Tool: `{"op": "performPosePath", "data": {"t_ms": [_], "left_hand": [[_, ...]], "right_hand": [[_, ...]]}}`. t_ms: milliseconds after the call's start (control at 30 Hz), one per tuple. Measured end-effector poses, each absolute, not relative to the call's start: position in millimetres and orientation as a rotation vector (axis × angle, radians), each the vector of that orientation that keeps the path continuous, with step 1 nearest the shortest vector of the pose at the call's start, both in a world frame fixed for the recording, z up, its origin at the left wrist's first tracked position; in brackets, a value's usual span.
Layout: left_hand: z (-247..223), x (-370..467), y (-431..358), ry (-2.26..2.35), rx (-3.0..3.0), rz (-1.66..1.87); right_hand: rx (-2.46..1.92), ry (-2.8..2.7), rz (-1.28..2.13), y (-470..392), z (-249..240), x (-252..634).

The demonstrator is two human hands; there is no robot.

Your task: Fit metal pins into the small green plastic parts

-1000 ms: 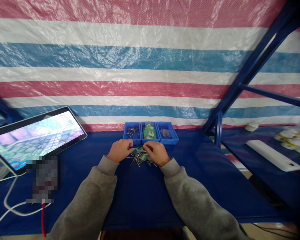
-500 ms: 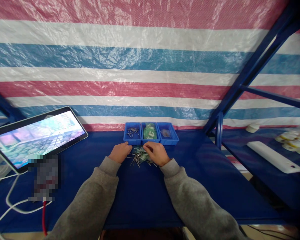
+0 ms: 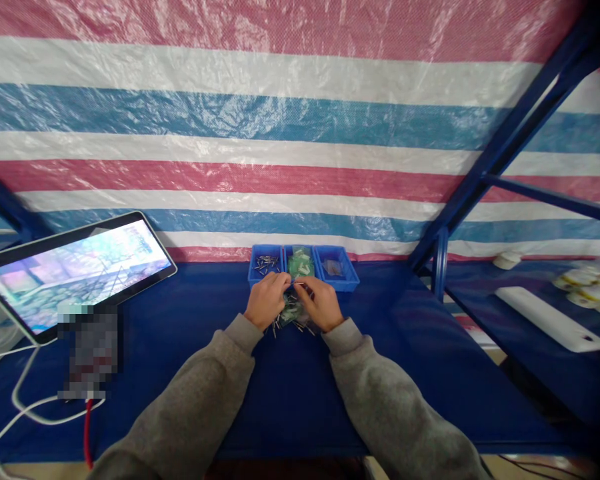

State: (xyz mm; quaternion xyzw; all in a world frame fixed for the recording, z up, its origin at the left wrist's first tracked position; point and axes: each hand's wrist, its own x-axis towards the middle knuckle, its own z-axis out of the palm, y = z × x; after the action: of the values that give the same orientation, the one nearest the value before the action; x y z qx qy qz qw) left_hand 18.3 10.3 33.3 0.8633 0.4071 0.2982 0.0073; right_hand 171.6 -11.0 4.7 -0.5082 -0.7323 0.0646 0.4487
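My left hand (image 3: 269,300) and my right hand (image 3: 322,303) meet fingertip to fingertip, both pinched closed, over a small pile on the blue table. A thin, small thing shows at the fingertips, too small to name. Beneath them lie loose thin metal pins (image 3: 304,327) and green-tinted plastic packets (image 3: 293,310), partly hidden by my hands. Just beyond stand three joined blue bins. Similar metal pieces lie in the left bin (image 3: 253,275), green packets with pale pieces (image 3: 301,261) in the middle one, and a few clear packets (image 3: 333,268) in the right bin (image 3: 353,277).
A lit tablet-like screen (image 3: 95,267) leans at the left, near a blurred-out item (image 3: 95,353) with white and red cables. Striped plastic sheeting (image 3: 280,153) hangs behind. Blue metal frame bars (image 3: 440,263) rise at the right, beside a white long object (image 3: 550,319).
My left hand has moved right and slightly away from me, from the pile's left edge to my right hand. My right hand stays over the pile, its fingertips now meeting the left's.
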Motion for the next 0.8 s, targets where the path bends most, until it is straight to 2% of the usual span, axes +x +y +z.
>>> {"op": "performPosePath", "data": {"t_ms": [133,267,800], "left_hand": [[16.8,19.6,10.9,1.130,2.446,1.221],[9.7,18.9,10.8,1.055,2.315,1.360],[7.3,13.5,5.0,1.130,2.127,1.481]], "right_hand": [[-1.272,-1.780,0.153,-8.7,3.7,174.6],[-1.259,-1.805,0.169,-7.2,3.4,176.5],[-1.135,-1.774,0.215,-14.5,10.2,171.8]]}}
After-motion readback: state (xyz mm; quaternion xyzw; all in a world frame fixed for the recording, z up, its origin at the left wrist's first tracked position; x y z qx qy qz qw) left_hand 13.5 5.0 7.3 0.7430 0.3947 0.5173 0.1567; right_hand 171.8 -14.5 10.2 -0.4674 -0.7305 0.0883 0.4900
